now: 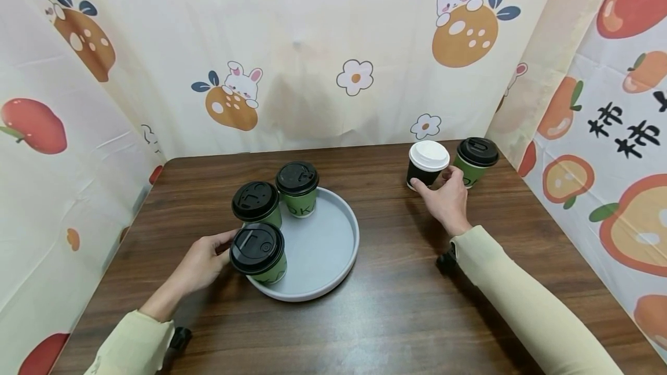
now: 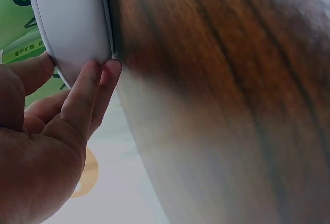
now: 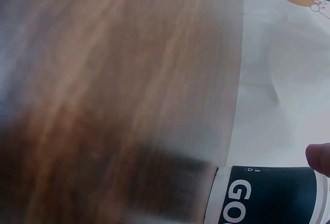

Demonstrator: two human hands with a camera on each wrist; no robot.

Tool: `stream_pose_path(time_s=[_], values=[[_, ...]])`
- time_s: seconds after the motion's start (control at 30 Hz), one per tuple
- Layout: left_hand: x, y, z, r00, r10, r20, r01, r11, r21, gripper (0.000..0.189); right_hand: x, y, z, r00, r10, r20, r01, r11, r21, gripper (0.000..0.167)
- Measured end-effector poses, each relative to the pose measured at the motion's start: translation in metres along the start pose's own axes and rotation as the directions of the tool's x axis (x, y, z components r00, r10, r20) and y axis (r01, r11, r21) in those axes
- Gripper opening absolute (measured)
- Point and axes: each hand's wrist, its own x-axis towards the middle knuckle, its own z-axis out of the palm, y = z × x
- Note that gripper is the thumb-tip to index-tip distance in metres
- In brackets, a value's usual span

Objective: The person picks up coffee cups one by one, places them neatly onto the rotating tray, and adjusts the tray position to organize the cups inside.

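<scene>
Inside the left grip (image 1: pixel 205 259), pinched between thumb and fingers, is the rim of a round, pale tray (image 1: pixel 325 247). Just right of that grip stands the nearest of three green cups (image 1: pixel 260 250) with black lids, the others farther beyond it. Well to the right across the bench (image 1: pixel 385 311), the right grip (image 1: pixel 447 198) holds a white-lidded black cup (image 1: pixel 428 161); another green cup (image 1: pixel 475 161) stands just beyond, rightward.

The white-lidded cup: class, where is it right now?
In the head view, the white-lidded cup is at the right hand, near the far edge of the table, right of the round tray and just left of a black-lidded green cup.
</scene>
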Motion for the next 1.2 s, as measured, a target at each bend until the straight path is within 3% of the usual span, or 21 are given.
stream_pose_path(time_s=[1.2], values=[[0.000,0.000,0.000,1.000,-0.006,-0.002,0.006,1.000,-0.007,0.044,0.019,0.003,0.008,0.999,0.039,0.029,-0.038,0.999,-0.026,0.096]])
